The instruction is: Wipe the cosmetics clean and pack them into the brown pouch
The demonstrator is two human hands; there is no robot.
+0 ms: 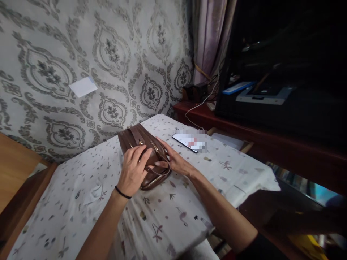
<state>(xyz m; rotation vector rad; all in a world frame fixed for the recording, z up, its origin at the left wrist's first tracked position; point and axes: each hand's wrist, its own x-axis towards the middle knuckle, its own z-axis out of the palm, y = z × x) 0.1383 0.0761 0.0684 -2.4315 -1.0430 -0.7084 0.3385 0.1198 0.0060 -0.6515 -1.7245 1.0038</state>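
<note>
A brown leather bag (135, 135) with gold-coloured zippers and a small metal clasp lies on the patterned cloth. My left hand (135, 167), with a dark band at its wrist, rests over the bag's near left part, fingers bent onto the leather. What its fingertips grasp is partly hidden. Along the bag's right side my right hand (175, 160) grips it, fingers behind and thumb at the front. A thin strap loops past that thumb.
A phone (187, 142) with a lit screen lies right of the bag. A crumpled white tissue (94, 191) sits at the left on the tablecloth (168, 227). A white cable (195, 106) hangs near a dark screen (284, 72). An open drawer (230, 141) adjoins the table.
</note>
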